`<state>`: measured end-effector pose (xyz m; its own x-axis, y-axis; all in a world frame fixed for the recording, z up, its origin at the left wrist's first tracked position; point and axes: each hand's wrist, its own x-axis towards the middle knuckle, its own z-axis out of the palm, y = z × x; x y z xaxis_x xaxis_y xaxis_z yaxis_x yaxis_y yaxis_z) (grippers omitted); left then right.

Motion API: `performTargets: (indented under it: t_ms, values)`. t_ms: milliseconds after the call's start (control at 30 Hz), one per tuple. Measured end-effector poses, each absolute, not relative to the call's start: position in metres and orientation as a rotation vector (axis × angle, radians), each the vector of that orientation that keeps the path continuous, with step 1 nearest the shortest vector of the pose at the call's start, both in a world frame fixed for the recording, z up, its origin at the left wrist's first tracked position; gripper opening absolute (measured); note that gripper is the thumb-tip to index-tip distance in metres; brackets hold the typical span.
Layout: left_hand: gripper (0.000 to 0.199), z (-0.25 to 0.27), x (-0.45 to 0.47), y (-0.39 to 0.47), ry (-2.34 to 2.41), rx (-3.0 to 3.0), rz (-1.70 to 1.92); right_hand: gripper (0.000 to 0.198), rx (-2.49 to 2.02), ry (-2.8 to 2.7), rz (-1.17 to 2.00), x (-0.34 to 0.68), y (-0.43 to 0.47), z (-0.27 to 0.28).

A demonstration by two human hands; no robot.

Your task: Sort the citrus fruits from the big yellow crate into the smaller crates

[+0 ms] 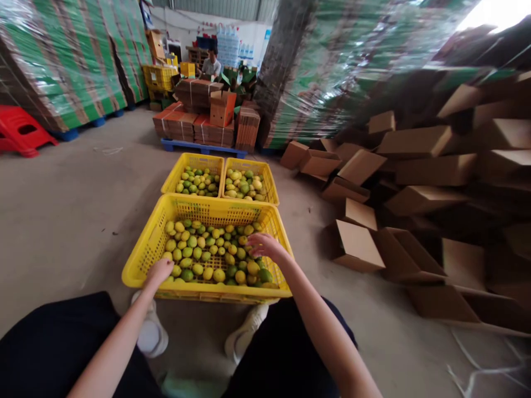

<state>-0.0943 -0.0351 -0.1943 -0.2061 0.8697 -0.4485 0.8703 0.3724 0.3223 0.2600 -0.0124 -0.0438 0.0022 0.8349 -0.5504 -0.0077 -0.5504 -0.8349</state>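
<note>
A large yellow plastic crate [143, 260] stands before my feet, with yellow and green lemons [219, 275] spread loosely over its slotted bottom. My left hand [160, 271] is at the crate's front left corner, fingers curled in; a yellow lemon [167, 256] shows just beyond the knuckles. Whether anything is inside those fingers is hidden. Over the right side of the crate hovers my right hand [264, 245], its fingers stretched out above the fruit and holding nothing that I can see. Greener lemons [264, 275] lie below it near the front right corner.
Two smaller yellow crates [168, 185] of lemons touch the far side. Behind them, flattened cartons [213, 132] sit on a blue pallet [203, 148]. Open cardboard boxes [359, 246] pile up at right. A red stool [25, 130] stands left. A person [211, 65] is at the back.
</note>
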Motion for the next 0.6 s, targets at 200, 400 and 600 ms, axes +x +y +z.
performTargets:
  t_ms: [200, 400, 600]
  values:
    - [0.024, -0.192, -0.093, -0.036, 2.078, 1.42, 0.034, 0.007, -1.756, -1.194, 1.562, 0.253, -0.015, -0.056]
    - [0.01, -0.2, -0.083, -0.019, 1.823, 1.263, 0.056, 0.014, -1.944, -1.47, 1.143, 0.277, -0.004, -0.062]
    - [0.03, -0.211, -0.056, 0.019, 1.797, 1.139, 0.23, 0.029, -2.071, -1.826, 1.111, 0.264, -0.003, -0.095]
